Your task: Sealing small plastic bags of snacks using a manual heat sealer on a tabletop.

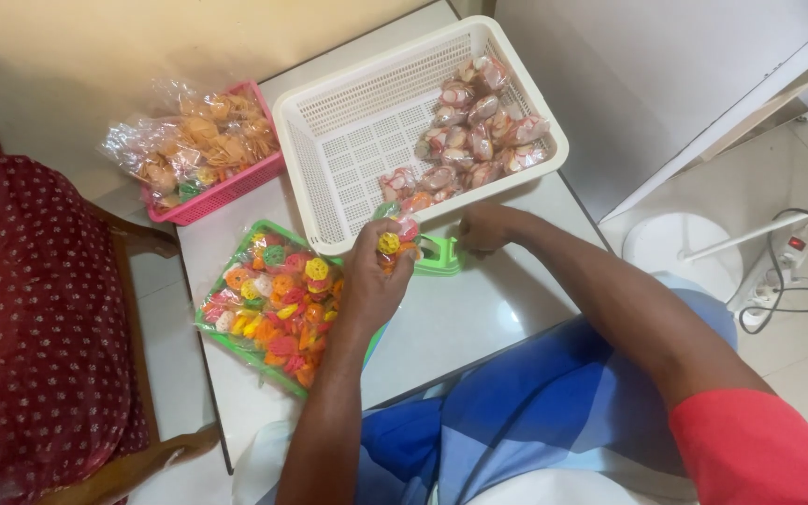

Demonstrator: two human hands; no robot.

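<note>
My left hand (373, 277) holds a small clear packet of colourful round crackers (395, 239) just above the white table (460, 318). My right hand (485, 228) rests closed on the table beside a small green tool (439, 254), touching its right end; I cannot tell whether it grips it. A green tray (236, 339) heaped with loose colourful crackers (268, 299) lies left of my left hand. A white plastic basket (329, 112) behind my hands holds several filled packets (474, 131) in its right half.
A pink basket (226, 192) with bags of orange crackers (189, 140) stands at the table's back left. Another person in a dark red dotted garment (30, 318) sits at the left. A white fan base (680, 248) and a power strip (778, 266) are on the floor at right.
</note>
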